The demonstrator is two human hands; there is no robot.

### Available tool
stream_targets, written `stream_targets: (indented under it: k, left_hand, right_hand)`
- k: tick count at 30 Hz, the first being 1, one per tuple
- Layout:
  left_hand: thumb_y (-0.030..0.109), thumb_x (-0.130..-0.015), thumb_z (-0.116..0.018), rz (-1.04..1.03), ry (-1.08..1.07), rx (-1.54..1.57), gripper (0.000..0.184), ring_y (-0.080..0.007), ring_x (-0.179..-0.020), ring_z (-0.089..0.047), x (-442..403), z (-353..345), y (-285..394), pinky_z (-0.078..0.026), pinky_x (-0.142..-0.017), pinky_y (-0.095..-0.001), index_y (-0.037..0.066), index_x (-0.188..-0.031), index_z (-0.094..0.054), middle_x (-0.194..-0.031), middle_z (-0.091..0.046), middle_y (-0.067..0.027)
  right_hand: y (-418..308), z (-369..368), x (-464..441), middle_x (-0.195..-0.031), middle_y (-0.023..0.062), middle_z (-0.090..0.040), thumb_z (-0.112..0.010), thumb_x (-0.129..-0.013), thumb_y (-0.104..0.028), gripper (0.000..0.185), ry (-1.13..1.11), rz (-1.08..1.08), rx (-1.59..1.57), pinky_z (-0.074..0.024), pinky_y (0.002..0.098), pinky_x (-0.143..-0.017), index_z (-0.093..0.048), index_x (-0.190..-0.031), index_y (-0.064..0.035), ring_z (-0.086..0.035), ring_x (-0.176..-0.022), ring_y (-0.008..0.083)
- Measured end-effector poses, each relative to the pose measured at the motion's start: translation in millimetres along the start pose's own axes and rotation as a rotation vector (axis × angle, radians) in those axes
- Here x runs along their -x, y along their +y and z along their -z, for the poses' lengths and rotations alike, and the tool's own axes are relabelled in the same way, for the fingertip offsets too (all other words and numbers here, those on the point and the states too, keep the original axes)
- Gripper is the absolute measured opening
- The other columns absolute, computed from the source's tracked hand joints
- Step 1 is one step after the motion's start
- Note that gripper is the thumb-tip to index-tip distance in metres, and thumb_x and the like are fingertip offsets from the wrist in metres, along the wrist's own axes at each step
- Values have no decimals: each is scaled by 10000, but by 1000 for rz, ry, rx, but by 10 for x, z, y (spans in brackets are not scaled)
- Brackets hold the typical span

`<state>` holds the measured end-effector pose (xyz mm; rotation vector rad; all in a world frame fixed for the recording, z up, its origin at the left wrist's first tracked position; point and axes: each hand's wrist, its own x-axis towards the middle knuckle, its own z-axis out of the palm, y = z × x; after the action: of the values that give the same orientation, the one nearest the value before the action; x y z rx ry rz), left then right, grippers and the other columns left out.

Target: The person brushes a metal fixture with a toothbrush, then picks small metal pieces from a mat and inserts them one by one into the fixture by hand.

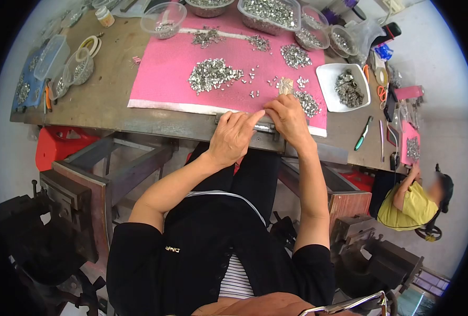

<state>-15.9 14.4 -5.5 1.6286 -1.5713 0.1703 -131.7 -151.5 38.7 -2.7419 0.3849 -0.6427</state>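
My left hand (pixel 231 138) rests at the table's front edge, fingers curled, its index finger reaching across to my right hand. My right hand (pixel 291 121) is pinched closed, its fingertips meeting that index finger. Whatever sits between the fingertips is too small or hidden to make out. Just beneath both hands lies a dark metal bar fixture (pixel 265 129) along the edge. A small tan flat piece (pixel 285 86) lies just beyond my right knuckles. Close by on the pink mat (pixel 165 79) are a large pile of small silvery metal pieces (pixel 211 75) and a smaller pile (pixel 307 104).
A white square dish (pixel 321 79) holding metal parts stands to the right, with a green-handled tool (pixel 364 133) nearer. Clear plastic tubs (pixel 296 20) line the back. Vises (pixel 68 205) flank my legs. A person in a yellow top (pixel 410 208) sits at far right.
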Motion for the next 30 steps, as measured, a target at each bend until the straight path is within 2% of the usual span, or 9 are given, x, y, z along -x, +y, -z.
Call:
stream_targets:
  k: [8, 11, 17, 20, 23, 30]
  left_hand:
    - [24, -787, -714, 0, 5, -6, 651, -275, -1010, -590, -8, 17, 14, -398, -949, -419, 41, -1402, -501, -1075, -619, -112]
    - [40, -843, -661, -11, 20, -16, 582, -262, -1008, -593, -17, 14, 17, -399, -964, -414, 14, -1403, -502, -999, -627, -99]
    - [42, -843, -663, -22, 13, -17, 588, -266, -1020, -594, -21, 30, 11, -400, -966, -415, 18, -1407, -500, -1021, -634, -102]
    - [42, -843, -662, -23, 11, -18, 587, -266, -1024, -595, -6, 11, -5, -402, -964, -416, 17, -1408, -502, -1042, -639, -101]
    - [41, -845, -659, -22, 13, -14, 584, -264, -1026, -595, -4, 5, -6, -403, -963, -415, 17, -1408, -504, -1054, -640, -99]
    - [36, -842, -660, -17, 11, -20, 584, -260, -1026, -594, -11, 20, 9, -403, -962, -411, 17, -1405, -507, -1062, -644, -95]
  right_hand:
    - [-43, -20, 19, -813, 109, -590, -722, -822, -84, 88, 28, -42, 29, -440, 427, -763, -691, -898, -55, -561, -828, 316]
    - [-34, 7, 20, -825, 110, -613, -720, -829, -61, 93, -15, -2, 44, -461, 430, -746, -682, -913, -46, -580, -814, 328]
    - [-236, 136, 285, -915, 120, -697, -695, -868, -12, 90, 117, -380, -384, -516, 360, -783, -664, -952, -1, -672, -858, 269]
    - [-355, 46, 495, -976, 120, -709, -697, -878, 9, 86, 181, -462, -544, -519, 320, -818, -655, -952, 10, -684, -925, 234]
    - [-328, -102, 588, -972, 116, -702, -695, -875, 18, 89, 293, -367, -474, -515, 321, -819, -647, -950, 15, -677, -912, 232]
    - [-354, -79, 575, -966, 122, -695, -695, -867, 23, 90, 270, -351, -422, -510, 337, -815, -642, -938, 10, -665, -900, 255]
